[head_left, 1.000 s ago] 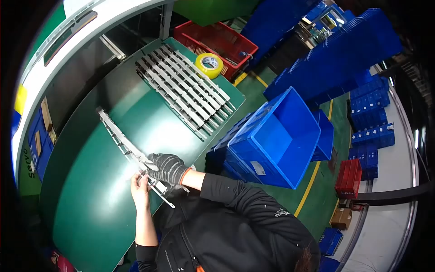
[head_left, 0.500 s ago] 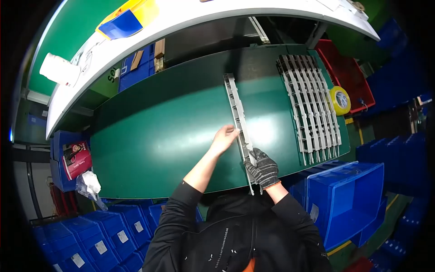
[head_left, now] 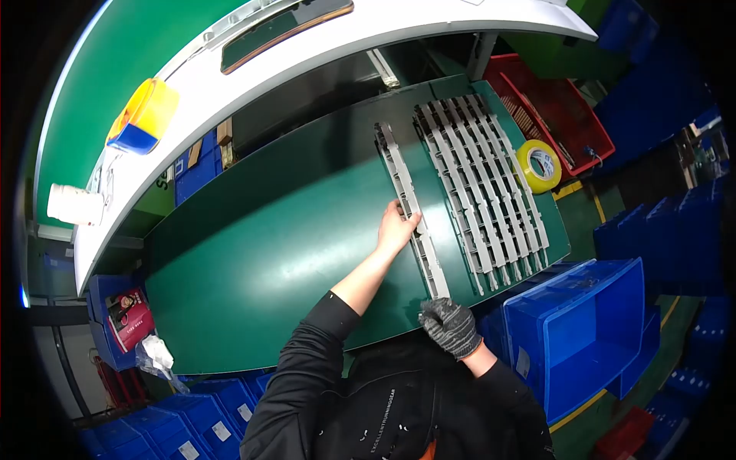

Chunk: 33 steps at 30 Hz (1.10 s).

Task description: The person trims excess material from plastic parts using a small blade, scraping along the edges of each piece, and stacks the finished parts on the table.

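Observation:
A long, narrow grey strip [head_left: 403,181] with a row of slotted sections lies on the green table [head_left: 261,261], running away from me. Bare, my left hand [head_left: 396,232] is closed on the strip near its middle, with the thumb across its top. My right hand [head_left: 451,328], in a dark grey knitted glove, is at the strip's near end with its fingers curled; it covers that end. Just to the right, several similar strips [head_left: 484,184] lie side by side in a slanted block.
A yellow tape roll [head_left: 539,165] sits at the table's right edge, by a red bin [head_left: 586,126]. Blue crates [head_left: 575,337] stand at the near right. Beyond the table, a white shelf [head_left: 192,100] carries a phone [head_left: 284,32], a yellow-and-blue holder [head_left: 146,115] and a white jar [head_left: 74,205].
My left hand has closed its grip farther up the strip. My right hand has slid down to the near end. The view has shifted, bringing the phone into sight.

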Each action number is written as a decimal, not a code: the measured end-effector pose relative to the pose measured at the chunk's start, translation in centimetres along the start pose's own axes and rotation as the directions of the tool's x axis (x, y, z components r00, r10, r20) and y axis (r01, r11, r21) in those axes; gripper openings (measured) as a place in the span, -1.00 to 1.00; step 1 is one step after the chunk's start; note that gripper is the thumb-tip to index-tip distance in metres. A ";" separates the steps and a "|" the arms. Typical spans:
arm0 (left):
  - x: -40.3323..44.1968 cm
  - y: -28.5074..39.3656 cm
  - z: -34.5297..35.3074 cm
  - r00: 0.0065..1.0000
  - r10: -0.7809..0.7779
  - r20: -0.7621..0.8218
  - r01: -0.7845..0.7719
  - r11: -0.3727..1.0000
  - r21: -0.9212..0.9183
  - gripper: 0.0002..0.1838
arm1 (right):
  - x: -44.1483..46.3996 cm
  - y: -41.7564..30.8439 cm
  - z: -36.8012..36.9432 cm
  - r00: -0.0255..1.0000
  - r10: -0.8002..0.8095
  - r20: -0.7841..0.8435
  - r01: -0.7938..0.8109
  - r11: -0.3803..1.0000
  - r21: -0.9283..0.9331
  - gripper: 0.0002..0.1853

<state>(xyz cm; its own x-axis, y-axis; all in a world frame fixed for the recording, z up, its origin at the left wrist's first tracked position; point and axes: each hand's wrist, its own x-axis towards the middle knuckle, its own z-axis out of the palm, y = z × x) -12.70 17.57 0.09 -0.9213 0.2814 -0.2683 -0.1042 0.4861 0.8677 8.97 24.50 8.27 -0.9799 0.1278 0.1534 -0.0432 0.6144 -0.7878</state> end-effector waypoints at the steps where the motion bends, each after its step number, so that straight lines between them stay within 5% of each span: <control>1: 0.5 0.8 0.9 1.000 0.005 0.004 -0.005 1.000 0.005 -0.34 | -0.8 0.4 0.1 0.998 0.039 0.057 -0.041 0.999 0.030 -0.82; 7: 3.3 2.5 5.6 0.993 0.104 -0.052 -0.099 0.990 0.097 -0.36 | -2.8 2.9 1.1 0.962 0.161 0.220 -0.192 0.973 0.130 -0.81; 9: 3.5 3.0 5.6 0.992 0.120 0.027 -0.120 0.993 -0.017 -0.37 | -3.5 4.9 2.2 0.939 0.280 0.201 -0.310 0.941 0.136 -0.80; 11: 3.4 3.4 3.9 0.980 0.113 0.166 -0.095 0.989 -0.113 -0.39 | -3.8 6.6 2.9 0.967 0.250 0.053 -0.253 0.965 0.068 -0.83; 13: 4.4 2.0 1.6 0.990 0.072 0.120 -0.067 0.997 -0.044 -0.43 | -2.9 6.2 1.8 0.765 0.580 0.282 -0.644 0.701 0.305 -0.85; 15: 6.5 -0.7 -2.0 0.997 0.078 0.014 -0.076 0.993 -0.086 -0.53 | -3.6 7.0 2.7 0.707 0.646 0.287 -0.647 0.428 0.631 -0.92; 17: 8.1 -2.2 -7.0 0.995 0.036 -0.096 -0.038 0.999 -0.022 -0.56 | -2.9 6.5 2.0 0.675 0.663 0.326 -0.684 0.395 0.613 -0.93; 23: 13.9 -5.9 -20.7 0.935 0.041 -0.352 0.024 0.983 0.180 -0.66 | -3.1 6.6 2.7 0.770 0.624 0.135 -0.583 0.601 0.546 -0.93; 24: 15.5 -6.7 -22.9 0.920 0.210 -0.331 -0.082 0.929 0.360 -0.66 | -3.4 6.6 3.0 0.754 0.641 0.143 -0.596 0.575 0.561 -0.93; 26: 18.6 -7.3 -26.6 0.919 0.223 -0.325 -0.079 0.912 0.402 -0.64 | -3.6 7.1 3.6 0.819 0.572 -0.050 -0.492 0.743 0.453 -0.91; 29: 24.6 -8.0 -31.8 0.926 0.141 -0.350 0.016 0.912 0.411 -0.56 | -4.9 8.4 4.1 0.813 0.582 -0.020 -0.552 0.781 0.292 -0.89; 31: 28.4 -6.9 -33.1 0.917 0.017 -0.399 0.133 0.929 0.345 -0.51 | -5.3 8.3 4.1 0.700 0.707 0.101 -0.664 0.593 0.456 -0.84; 32: 31.4 -8.2 -35.1 0.911 0.138 -0.388 0.030 0.917 0.397 -0.47 | -6.8 8.9 5.5 0.682 0.725 0.096 -0.670 0.566 0.480 -0.84; 33: 31.8 -6.4 -34.6 0.907 0.155 -0.391 0.063 0.868 0.492 -0.43 | -9.1 9.4 6.7 0.532 0.826 0.185 -0.658 0.266 0.705 -0.81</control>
<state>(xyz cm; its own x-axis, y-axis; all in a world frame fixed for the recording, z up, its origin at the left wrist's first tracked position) -54.30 -5.18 0.48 -0.9985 0.0073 0.0549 0.0354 0.8471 0.5303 16.13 23.89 -4.53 -0.5932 0.4317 -0.6795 0.4958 -0.4692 -0.7308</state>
